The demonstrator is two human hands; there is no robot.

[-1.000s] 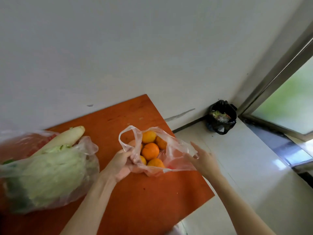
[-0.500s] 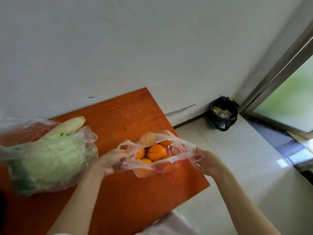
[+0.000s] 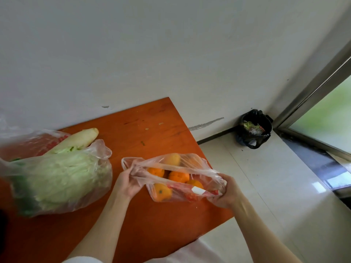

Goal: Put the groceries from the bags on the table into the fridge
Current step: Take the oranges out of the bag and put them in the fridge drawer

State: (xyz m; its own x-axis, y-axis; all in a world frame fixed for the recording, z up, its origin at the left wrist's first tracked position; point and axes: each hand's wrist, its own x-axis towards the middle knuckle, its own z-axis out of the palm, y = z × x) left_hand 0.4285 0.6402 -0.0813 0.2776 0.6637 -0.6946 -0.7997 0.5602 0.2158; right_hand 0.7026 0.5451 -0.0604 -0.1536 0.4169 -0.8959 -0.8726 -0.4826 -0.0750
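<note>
A person is looking down at an orange-brown table (image 3: 152, 130) that is filling the lower left of the frame, with a white wall above it.

Just below the centre, a thin clear plastic bag of oranges (image 3: 173, 177) is resting on the table near its right edge. The left hand (image 3: 126, 182) is gripping the bag's bunched left end, fingers curled round the plastic. The right hand (image 3: 226, 190) is pinching the right end in the same way, so the mouth is being stretched between them.

Judging by the look, the film is flimsy, soft and slippery, and the fruit is round, fairly heavy and ready to roll out, so gathering both handles together above the load seems the safest hold. The oranges are firm and unlikely to bruise.

Counting: at least five orange fruits are showing through the plastic, though some may be hidden. At lower left a second clear bag (image 3: 57, 177) is holding one pale green cabbage, and one white radish (image 3: 79, 138) is poking out behind it. One black bin (image 3: 254, 129) is standing in the floor corner at right. No fridge is showing.
</note>
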